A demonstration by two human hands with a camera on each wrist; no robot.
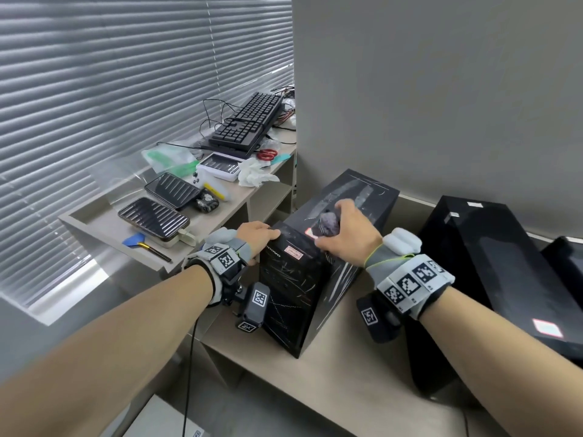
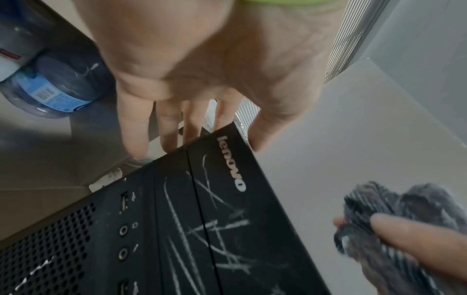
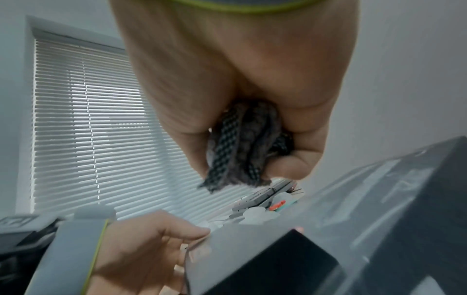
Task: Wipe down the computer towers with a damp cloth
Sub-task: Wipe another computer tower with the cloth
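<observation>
A black computer tower (image 1: 299, 279) with white scratch marks on its front and top stands on a beige table (image 1: 362, 373). My left hand (image 1: 257, 236) holds its top front-left corner, thumb on the top and fingers (image 2: 136, 123) down the left side. Over the tower's top, my right hand (image 1: 347, 234) grips a bunched grey cloth (image 1: 326, 223). The right wrist view shows the cloth (image 3: 245, 143) wadded in the fist just above the tower's top (image 3: 379, 219). In the left wrist view the cloth (image 2: 394, 219) hangs to the right of the tower's front (image 2: 227, 239).
Two more black towers (image 1: 492, 263) (image 1: 564, 260) sit to the right against the grey wall. On the left, a side shelf (image 1: 104, 228) carries a keyboard (image 1: 249, 124), scissors (image 1: 266, 154), flat devices and tissue. A water bottle (image 2: 50, 89) lies on the floor below.
</observation>
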